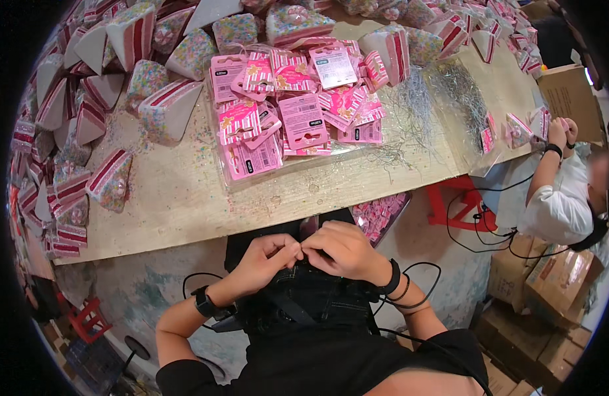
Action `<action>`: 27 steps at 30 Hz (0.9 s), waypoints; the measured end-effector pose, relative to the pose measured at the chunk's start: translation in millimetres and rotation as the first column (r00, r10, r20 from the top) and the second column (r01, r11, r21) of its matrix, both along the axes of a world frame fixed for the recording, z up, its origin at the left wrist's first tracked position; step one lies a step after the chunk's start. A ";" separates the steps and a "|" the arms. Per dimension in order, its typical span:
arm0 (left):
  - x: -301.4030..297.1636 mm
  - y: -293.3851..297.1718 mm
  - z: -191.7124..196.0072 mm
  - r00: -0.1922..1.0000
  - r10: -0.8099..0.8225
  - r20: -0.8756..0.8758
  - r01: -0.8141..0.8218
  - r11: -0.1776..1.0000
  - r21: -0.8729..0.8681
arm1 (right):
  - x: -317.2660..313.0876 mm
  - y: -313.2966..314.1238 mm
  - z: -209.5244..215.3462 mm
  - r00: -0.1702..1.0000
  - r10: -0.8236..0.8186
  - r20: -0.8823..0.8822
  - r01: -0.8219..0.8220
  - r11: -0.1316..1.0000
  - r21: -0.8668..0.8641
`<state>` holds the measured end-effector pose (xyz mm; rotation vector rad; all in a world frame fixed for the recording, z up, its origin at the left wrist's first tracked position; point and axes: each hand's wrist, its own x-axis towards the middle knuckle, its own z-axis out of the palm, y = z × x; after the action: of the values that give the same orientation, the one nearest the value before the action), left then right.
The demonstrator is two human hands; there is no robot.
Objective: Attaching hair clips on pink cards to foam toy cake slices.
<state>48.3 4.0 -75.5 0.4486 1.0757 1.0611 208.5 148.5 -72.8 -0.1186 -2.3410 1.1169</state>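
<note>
My left hand [268, 261] and my right hand [340, 249] meet over my lap, just off the table's front edge. Thumb and fingertips are pinched together on both, tip against tip; whatever lies between them is too small to make out. Beyond them on the table, pink printed hang cards [303, 122] lie heaped in a shallow clear tray [278, 173]. Thin silvery strings [413, 109] spread loosely beside the tray on the right.
Many sprinkle-coated toy cake slices [172, 109] crowd the wooden table's [185, 218] left and far sides. Below its edge sits a box of pink pieces [380, 214]. A red stool [459, 204], cardboard boxes [558, 284] and another person [562, 191] are on the right.
</note>
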 end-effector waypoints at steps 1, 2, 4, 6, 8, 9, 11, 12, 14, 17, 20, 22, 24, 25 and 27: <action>-0.9 1.0 0.7 1.000 -0.023 -0.021 0.023 0.999 -0.025 | 0.0 -0.4 -0.6 1.000 -0.003 0.008 0.003 1.000 0.001; -2.7 3.3 3.4 0.998 -0.048 -0.040 0.046 0.998 -0.049 | 0.3 -0.4 -0.4 1.000 -0.007 0.018 0.007 1.000 0.003; -6.4 6.0 11.5 0.963 -0.130 -0.236 0.141 0.990 0.028 | 1.3 -2.0 -1.3 1.000 -0.006 0.026 0.007 1.000 -0.013; -13.7 6.3 26.5 0.800 -0.167 -0.576 0.324 0.928 0.181 | 3.2 -5.7 -3.7 1.000 0.003 0.019 -0.002 0.999 -0.048; -33.0 10.4 54.7 0.621 -0.223 -0.752 0.528 0.827 0.191 | 4.4 -8.3 -1.5 1.000 0.012 0.005 -0.011 0.996 -0.090; -43.9 14.2 69.3 0.517 -0.230 -0.825 0.627 0.757 0.182 | 6.0 -8.0 -0.4 1.000 0.008 0.003 -0.008 0.994 -0.105; -63.7 16.9 106.2 0.503 -0.070 -0.862 0.508 0.830 0.229 | 7.1 -7.3 0.6 1.000 0.019 0.019 -0.017 0.996 -0.087; -71.8 17.9 112.5 0.491 0.007 -0.871 0.447 0.856 0.259 | 8.0 -7.3 0.5 0.999 0.021 0.034 -0.019 0.997 -0.078; -82.3 18.5 101.9 -0.118 0.374 -0.920 0.268 0.904 0.334 | 9.2 -7.1 -0.7 0.999 0.002 0.047 0.001 0.998 -0.070; -109.2 42.4 104.9 -0.560 0.390 -0.731 0.174 0.918 0.356 | 7.4 -9.1 -0.3 0.999 -0.016 0.038 0.018 0.999 -0.042; -126.2 47.9 99.1 -0.622 0.342 -0.705 0.116 0.930 0.349 | 6.5 -9.7 2.0 0.998 -0.057 0.027 0.057 0.998 -0.014; -134.1 44.5 89.9 -0.580 0.297 -0.759 0.091 0.949 0.302 | 6.5 -10.3 2.7 0.996 -0.081 0.022 0.082 0.997 -0.001; -132.1 44.6 90.1 -0.428 0.315 -0.847 0.024 0.941 0.338 | 5.0 -11.1 1.8 0.995 -0.098 0.015 0.097 0.995 0.014; -130.4 44.7 90.5 -0.347 0.325 -0.880 -0.013 0.936 0.351 | 4.3 -10.7 1.8 0.994 -0.106 0.013 0.106 0.994 0.026; -128.1 42.3 92.4 -0.318 0.311 -0.896 -0.062 0.936 0.347 | 1.9 -11.0 1.7 0.993 -0.114 0.007 0.114 0.993 0.039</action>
<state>-79.7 46.3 16.9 1.5577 2.7505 0.8791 210.4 137.5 -71.1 -0.2400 -2.3309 1.0170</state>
